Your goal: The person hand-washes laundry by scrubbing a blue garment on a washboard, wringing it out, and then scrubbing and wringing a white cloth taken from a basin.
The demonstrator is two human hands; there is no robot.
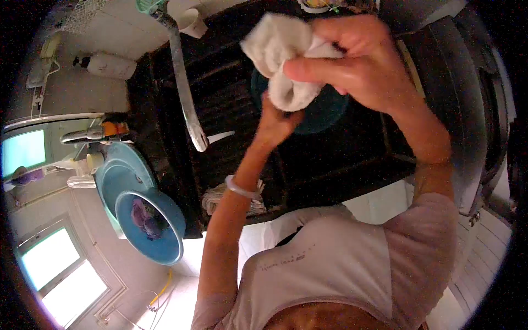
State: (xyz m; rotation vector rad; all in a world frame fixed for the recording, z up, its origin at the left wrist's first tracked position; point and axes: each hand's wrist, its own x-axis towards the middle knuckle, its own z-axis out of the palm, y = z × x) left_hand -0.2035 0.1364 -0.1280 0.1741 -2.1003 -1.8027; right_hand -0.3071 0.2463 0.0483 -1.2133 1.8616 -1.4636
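My right hand (357, 60) is closed, with thumb and fingers pinching a bunched white cloth (291, 96). The cloth looks thick and soft, folded into a loop below the thumb. Beneath it is my left hand (278, 122), a pale bracelet on its wrist. The cloth covers most of the left fingers, so their grip does not show. Under both hands a dark teal basin (324, 122) stands in the dark sink (352, 146); its contents are hidden.
A long faucet (184, 88) reaches over the sink from the left. A folded rag (217, 199) lies at the counter's front edge. Blue basins (179, 242) are at left, one holding a purple item (144, 220). A white bottle (113, 66) stands by the wall.
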